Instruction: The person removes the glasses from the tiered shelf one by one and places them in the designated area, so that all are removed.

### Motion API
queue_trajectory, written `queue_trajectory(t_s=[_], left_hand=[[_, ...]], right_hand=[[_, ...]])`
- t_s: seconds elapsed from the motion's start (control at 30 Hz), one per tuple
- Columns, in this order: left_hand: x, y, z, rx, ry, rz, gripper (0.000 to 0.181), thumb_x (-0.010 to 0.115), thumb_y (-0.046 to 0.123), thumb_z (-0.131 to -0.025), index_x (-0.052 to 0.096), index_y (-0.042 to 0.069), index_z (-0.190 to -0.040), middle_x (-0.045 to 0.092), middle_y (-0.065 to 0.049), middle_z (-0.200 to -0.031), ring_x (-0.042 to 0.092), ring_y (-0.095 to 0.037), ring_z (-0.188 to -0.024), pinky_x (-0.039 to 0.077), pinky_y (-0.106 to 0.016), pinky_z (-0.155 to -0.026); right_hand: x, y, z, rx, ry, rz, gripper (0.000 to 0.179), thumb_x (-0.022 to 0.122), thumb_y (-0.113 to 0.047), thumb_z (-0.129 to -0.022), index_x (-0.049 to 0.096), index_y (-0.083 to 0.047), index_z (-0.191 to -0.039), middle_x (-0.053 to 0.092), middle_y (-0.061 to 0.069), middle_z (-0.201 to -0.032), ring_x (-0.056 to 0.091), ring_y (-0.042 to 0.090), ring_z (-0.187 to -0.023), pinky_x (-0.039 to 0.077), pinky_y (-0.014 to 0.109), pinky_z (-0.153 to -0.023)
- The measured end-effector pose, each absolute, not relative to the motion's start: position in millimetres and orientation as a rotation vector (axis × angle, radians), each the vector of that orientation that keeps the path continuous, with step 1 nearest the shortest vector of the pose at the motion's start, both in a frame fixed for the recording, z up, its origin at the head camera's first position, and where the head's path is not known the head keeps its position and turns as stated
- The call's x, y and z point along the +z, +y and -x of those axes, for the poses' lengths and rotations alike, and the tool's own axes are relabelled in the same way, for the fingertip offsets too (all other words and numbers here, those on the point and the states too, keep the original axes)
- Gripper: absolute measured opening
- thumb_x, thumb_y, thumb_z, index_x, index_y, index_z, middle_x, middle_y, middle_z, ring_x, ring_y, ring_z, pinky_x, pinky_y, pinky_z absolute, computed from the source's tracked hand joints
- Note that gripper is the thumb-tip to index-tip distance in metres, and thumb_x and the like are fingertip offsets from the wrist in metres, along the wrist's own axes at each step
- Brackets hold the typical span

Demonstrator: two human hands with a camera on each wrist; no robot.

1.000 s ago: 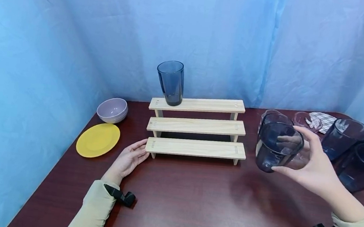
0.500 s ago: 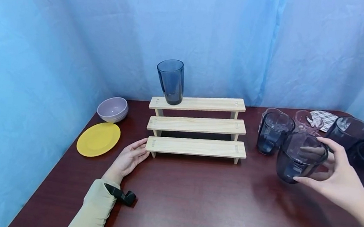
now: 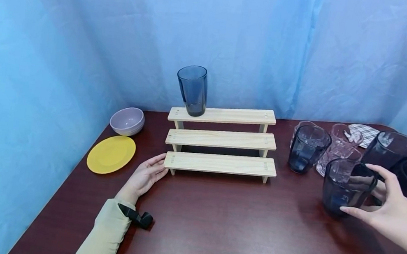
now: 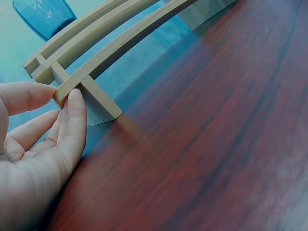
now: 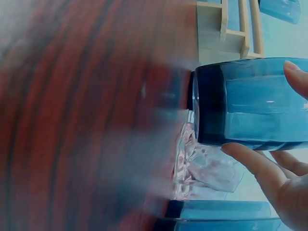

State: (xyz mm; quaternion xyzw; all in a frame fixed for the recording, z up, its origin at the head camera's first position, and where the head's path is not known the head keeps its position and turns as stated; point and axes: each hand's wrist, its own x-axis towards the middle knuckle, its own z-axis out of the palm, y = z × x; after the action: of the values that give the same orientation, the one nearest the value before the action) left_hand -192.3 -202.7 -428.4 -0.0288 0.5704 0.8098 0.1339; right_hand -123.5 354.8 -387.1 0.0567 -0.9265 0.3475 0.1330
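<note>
A three-tier wooden display stand (image 3: 220, 164) rests on the dark red table. My left hand (image 3: 143, 180) pinches the left end of its lowest board between thumb and fingers, as the left wrist view (image 4: 67, 94) shows. One tall dark blue drinking glass (image 3: 193, 91) stands upright on the top tier's left end. At the right, my right hand (image 3: 392, 209) grips another dark blue glass (image 3: 345, 191) around its side, fairly upright. In the right wrist view this glass (image 5: 250, 106) has its base close to the table; I cannot tell if they touch.
Another dark blue glass (image 3: 305, 150) stands right of the stand, beside clear pinkish glasses (image 3: 334, 157). Several dark glasses (image 3: 391, 149) cluster at the far right, near a checked round piece (image 3: 370, 134). A lilac bowl (image 3: 127, 121) and yellow plate (image 3: 111, 154) lie left.
My right hand has carried its glass rightward and toward me, away from the other dark glass near the stand. The left hand stays at the stand's end.
</note>
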Motion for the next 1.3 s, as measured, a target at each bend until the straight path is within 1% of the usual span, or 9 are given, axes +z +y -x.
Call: queue_trajectory(t_s=[0.07,0.2,0.43,0.53,0.73,0.87,1.1,1.2,1.3], left_hand=[[-428.9,-202.7,192.7,2.351,1.648,0.088,0.056,0.037,-0.007,-0.097,0.018,-0.002,-0.149,0.058,0.005,-0.106,0.061,-0.003,-0.091,0.051,-0.017,-0.082],[-429.9,-203.0,192.0,2.356,1.652,0.078,0.056,0.036,-0.008,-0.097,0.017,-0.003,-0.149,0.057,0.004,-0.106,0.061,-0.003,-0.090,0.051,-0.016,-0.082],[-429.5,-203.1,191.3,2.358,1.663,0.083,0.056,0.038,-0.008,-0.096,0.017,-0.004,-0.149,0.057,0.004,-0.104,0.061,-0.003,-0.089,0.051,-0.016,-0.081],[-428.8,-202.9,191.3,2.356,1.662,0.080,0.057,0.038,-0.008,-0.096,0.017,-0.003,-0.149,0.056,0.004,-0.104,0.061,-0.003,-0.089,0.051,-0.016,-0.081],[-427.7,-202.0,191.7,2.350,1.661,0.102,0.057,0.040,-0.006,-0.096,0.019,-0.002,-0.149,0.056,0.004,-0.106,0.061,-0.003,-0.090,0.051,-0.017,-0.082],[-427.0,-201.9,191.0,2.351,1.657,0.110,0.056,0.038,-0.007,-0.096,0.019,-0.001,-0.149,0.057,0.004,-0.105,0.061,-0.003,-0.089,0.051,-0.017,-0.081],[-426.9,-202.6,190.1,2.348,1.663,0.105,0.056,0.039,-0.006,-0.096,0.020,-0.001,-0.149,0.057,0.005,-0.105,0.061,-0.002,-0.090,0.051,-0.017,-0.082],[-427.4,-202.8,190.0,2.345,1.666,0.100,0.056,0.039,-0.006,-0.097,0.020,-0.001,-0.149,0.057,0.005,-0.106,0.061,-0.002,-0.091,0.051,-0.017,-0.082],[-427.7,-202.7,190.4,2.343,1.666,0.087,0.057,0.039,-0.007,-0.096,0.019,-0.001,-0.149,0.057,0.005,-0.107,0.061,-0.002,-0.092,0.051,-0.017,-0.083]], right_hand=[[-397.0,363.6,128.4,0.977,-2.700,-0.154,0.128,0.092,-0.007,-0.053,0.010,-0.021,-0.150,0.058,0.015,-0.113,0.038,-0.028,-0.078,0.050,0.019,-0.048],[-415.3,381.2,137.0,0.959,-2.696,-0.143,0.130,0.094,-0.018,-0.050,0.012,-0.030,-0.150,0.057,-0.012,-0.106,0.036,-0.031,-0.082,0.051,0.022,-0.048],[-399.8,370.5,130.2,1.067,-2.665,-0.196,0.125,0.091,-0.001,-0.052,0.012,-0.016,-0.149,0.057,0.022,-0.112,0.037,-0.028,-0.085,0.047,0.014,-0.051],[-404.8,374.5,132.0,1.017,-2.680,-0.143,0.129,0.092,-0.005,-0.051,0.010,-0.025,-0.149,0.056,-0.003,-0.106,0.036,-0.028,-0.085,0.046,0.013,-0.052],[-405.3,376.6,131.7,1.037,-2.711,-0.095,0.130,0.089,-0.005,-0.057,0.001,-0.027,-0.149,0.055,0.018,-0.113,0.044,-0.020,-0.084,0.050,0.019,-0.053],[-397.8,371.9,127.5,1.057,-2.723,-0.062,0.123,0.086,-0.006,-0.065,-0.003,-0.021,-0.149,0.052,0.031,-0.119,0.063,0.019,-0.095,0.040,0.007,-0.053],[-400.6,375.8,127.3,1.007,-2.677,0.011,0.116,0.084,-0.015,-0.069,0.001,-0.025,-0.149,0.061,-0.008,-0.110,0.061,0.002,-0.103,0.040,0.005,-0.069],[-411.4,385.9,134.5,0.986,-2.697,0.074,0.118,0.084,-0.023,-0.070,-0.003,-0.032,-0.150,0.060,0.003,-0.117,0.050,0.048,-0.116,0.042,0.008,-0.080],[-425.1,398.9,143.1,0.969,-2.689,0.102,0.119,0.085,-0.032,-0.069,-0.003,-0.041,-0.148,0.055,-0.007,-0.111,0.042,0.061,-0.112,0.040,0.006,-0.084]])
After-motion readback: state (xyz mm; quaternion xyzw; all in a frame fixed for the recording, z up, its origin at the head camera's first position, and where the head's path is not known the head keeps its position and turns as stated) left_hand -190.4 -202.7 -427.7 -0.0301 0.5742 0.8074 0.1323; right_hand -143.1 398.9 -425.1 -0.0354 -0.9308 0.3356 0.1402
